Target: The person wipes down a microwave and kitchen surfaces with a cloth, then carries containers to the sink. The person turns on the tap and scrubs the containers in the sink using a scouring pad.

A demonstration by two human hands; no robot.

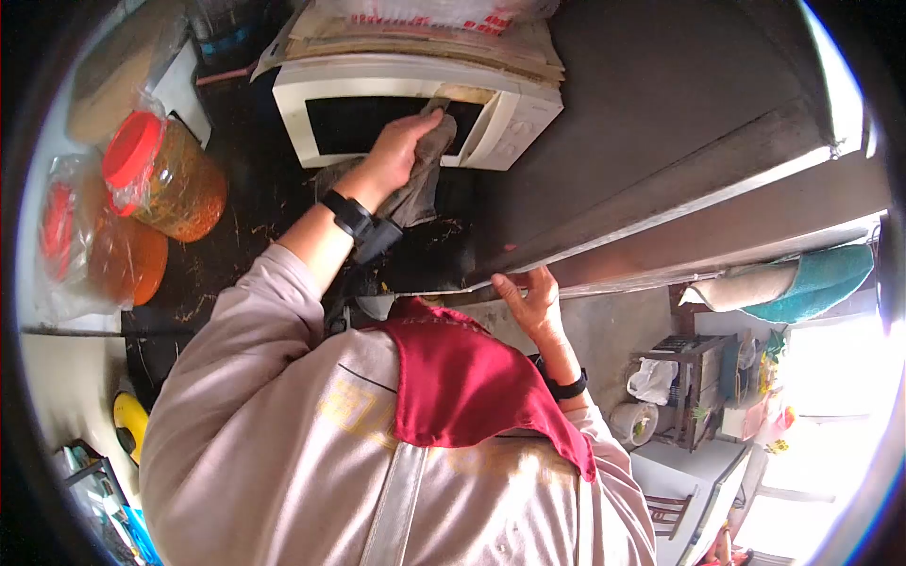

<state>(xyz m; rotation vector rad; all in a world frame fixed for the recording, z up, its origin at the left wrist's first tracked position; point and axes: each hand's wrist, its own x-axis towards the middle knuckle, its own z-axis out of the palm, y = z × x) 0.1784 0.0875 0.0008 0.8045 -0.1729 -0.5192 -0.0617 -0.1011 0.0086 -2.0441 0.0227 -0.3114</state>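
My left hand [406, 146] is closed on a grey cloth [429, 170], which lies against the door front of a white microwave [297, 113]. The cloth hangs below my fingers, covering part of the dark door window. A black strap with a dark device circles my left wrist. To the right, my right hand [534, 307] is at the light edge of a large dark panel [661, 104]. Its thumb and fingers are spread, with the fingertips partly hidden at the edge. No object shows in it. A black band is on that wrist.
Two red-lidded jars, the nearer one a jar of orange-brown contents [193, 184], stand at the left on a dark marbled surface [250, 208]. Flat sheets and a plastic bag [434, 11] lie on the microwave. A teal cloth [812, 288] hangs at right, near a dark rack [698, 377].
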